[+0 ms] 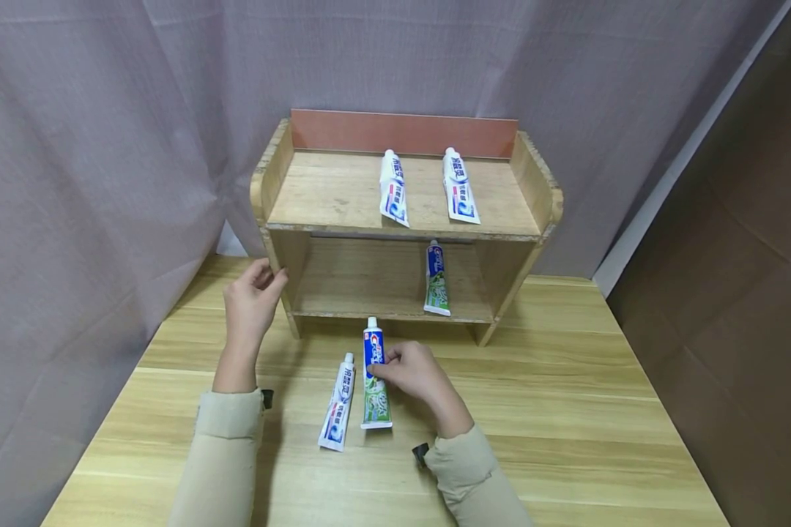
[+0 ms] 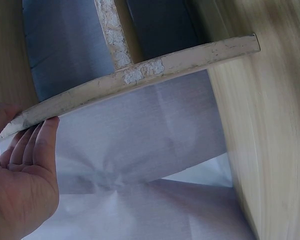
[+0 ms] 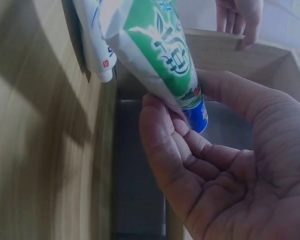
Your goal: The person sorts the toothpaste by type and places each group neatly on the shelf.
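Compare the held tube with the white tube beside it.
The held tube is blue and green; the white tube has blue lettering on white. The held tube is pinched in the right grip; the white tube lies untouched on the table. Both caps face the shelf.

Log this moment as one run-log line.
left hand: grips shelf side panel | right hand: holds blue-green tube | white tube: on table
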`<state>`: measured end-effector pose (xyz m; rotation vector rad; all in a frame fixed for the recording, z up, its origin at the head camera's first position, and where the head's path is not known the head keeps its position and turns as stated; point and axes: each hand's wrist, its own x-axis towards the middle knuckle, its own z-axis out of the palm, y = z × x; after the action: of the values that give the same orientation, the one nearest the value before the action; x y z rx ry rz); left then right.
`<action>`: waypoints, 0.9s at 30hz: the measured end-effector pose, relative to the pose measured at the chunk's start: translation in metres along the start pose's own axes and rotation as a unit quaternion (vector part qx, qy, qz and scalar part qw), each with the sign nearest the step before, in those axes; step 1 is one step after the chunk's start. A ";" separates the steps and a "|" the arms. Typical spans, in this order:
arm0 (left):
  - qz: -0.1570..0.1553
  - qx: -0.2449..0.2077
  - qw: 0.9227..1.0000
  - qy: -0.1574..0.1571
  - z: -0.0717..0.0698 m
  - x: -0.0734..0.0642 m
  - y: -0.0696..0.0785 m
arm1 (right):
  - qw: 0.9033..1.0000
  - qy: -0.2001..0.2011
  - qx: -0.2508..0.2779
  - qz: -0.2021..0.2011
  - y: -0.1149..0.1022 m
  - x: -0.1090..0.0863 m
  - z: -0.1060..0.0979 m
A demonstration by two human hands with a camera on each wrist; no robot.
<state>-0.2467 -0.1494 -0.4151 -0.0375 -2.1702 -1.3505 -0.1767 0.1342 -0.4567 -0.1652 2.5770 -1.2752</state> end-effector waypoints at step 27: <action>-0.012 0.004 1.000 -0.002 0.000 -0.001 0.002 | 1.000 0.002 -0.002 0.005 -0.010 0.005 -0.007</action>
<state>-0.2455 -0.1484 -0.4141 -0.0104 -2.1867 -1.3553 -0.1833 0.1326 -0.4456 -0.1520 2.5806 -1.2678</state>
